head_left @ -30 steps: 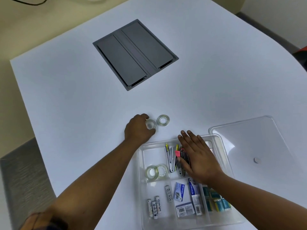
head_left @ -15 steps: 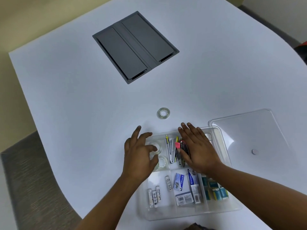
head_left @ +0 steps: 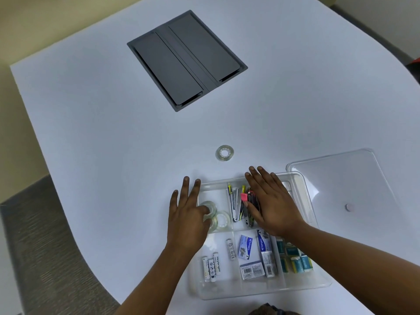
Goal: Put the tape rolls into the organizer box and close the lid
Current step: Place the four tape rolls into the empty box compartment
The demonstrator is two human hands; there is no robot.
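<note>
My left hand [head_left: 187, 220] is down in the far left part of the clear organizer box [head_left: 305, 196]. My fingers are spread out and my thumb rests on a tape roll [head_left: 208, 209] that sits on top of the others. I think I am just letting go of it, but my hand hides part of it, so I can't be sure. Just to the right of my thumb is another tape roll in the box [head_left: 223, 220], and maybe one more under my palm.

My right hand [head_left: 272, 202] is open and lies flat over the pens and clips [head_left: 236, 204] in the next part of the box. It holds nothing — it just keeps the box from sliding.

So some rolls are in. One is not: the last tape roll [head_left: 224, 152] lies flat on the white table [head_left: 102, 133], a little way past my fingertips, away from me.

The lid [head_left: 341, 189] is not on. It lies flat on the table to the right of my right hand, just beside the box.

What is left — get that last roll, put it in with the others, then put the lid on
</note>
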